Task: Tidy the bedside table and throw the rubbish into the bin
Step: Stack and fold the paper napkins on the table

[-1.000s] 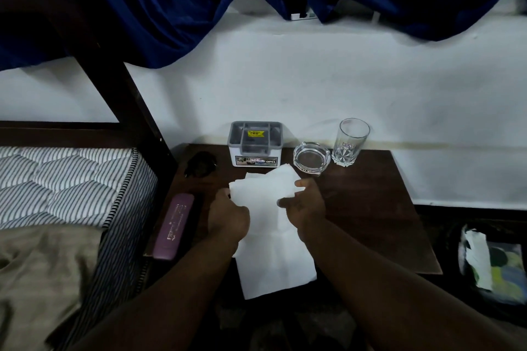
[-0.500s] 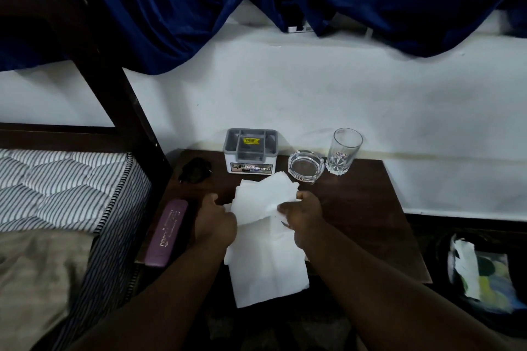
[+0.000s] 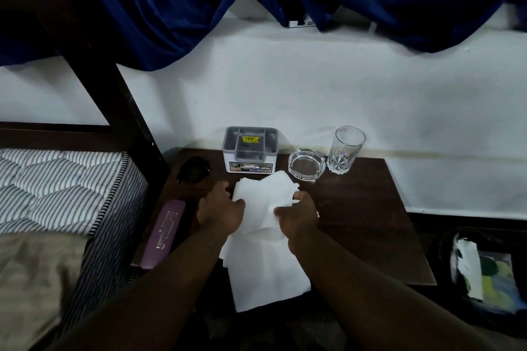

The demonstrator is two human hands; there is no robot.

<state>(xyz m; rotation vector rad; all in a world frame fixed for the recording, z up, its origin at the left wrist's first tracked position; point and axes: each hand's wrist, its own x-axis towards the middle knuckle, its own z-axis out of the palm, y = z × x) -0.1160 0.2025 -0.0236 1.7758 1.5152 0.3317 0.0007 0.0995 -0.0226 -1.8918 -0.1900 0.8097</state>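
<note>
While both hands, left hand (image 3: 221, 212) and right hand (image 3: 296, 216), clamp white paper sheets (image 3: 265, 251) over bedside table (image 3: 370, 222), binning remains; bin (image 3: 484, 273) already holds scraps.

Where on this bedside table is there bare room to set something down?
The bedside table is bare on its right half, from below the glass and ashtray to the front edge. The back row with the grey organiser is crowded; both hands hold white paper across the middle, and the purple case lines the left edge.
</note>
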